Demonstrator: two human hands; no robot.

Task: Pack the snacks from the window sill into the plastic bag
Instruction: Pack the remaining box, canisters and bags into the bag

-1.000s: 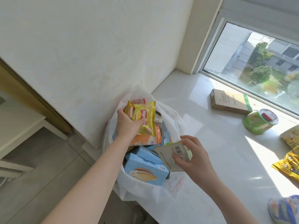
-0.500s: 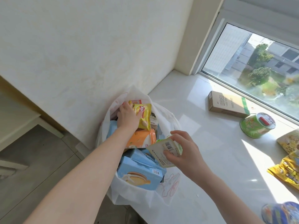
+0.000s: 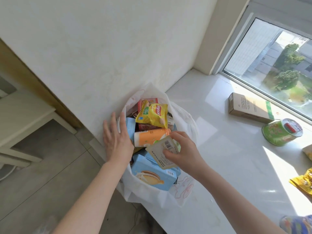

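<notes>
A white plastic bag stands open at the left end of the window sill, full of snacks. On top lie a yellow chip bag, an orange tube and a light blue box. My left hand is flat with fingers spread against the bag's left side and holds nothing. My right hand grips a pale green pouch with a barcode, held over the bag's mouth above the blue box.
Farther right on the sill lie a brown cardboard box, a green cup tub on its side, yellow packets and a blue packet. A wall rises behind the bag. The floor and a white table are at left.
My left hand has let go of the yellow chip bag, which now rests on top in the bag, and moved to the bag's left side. My right hand lowered the pouch toward the bag.
</notes>
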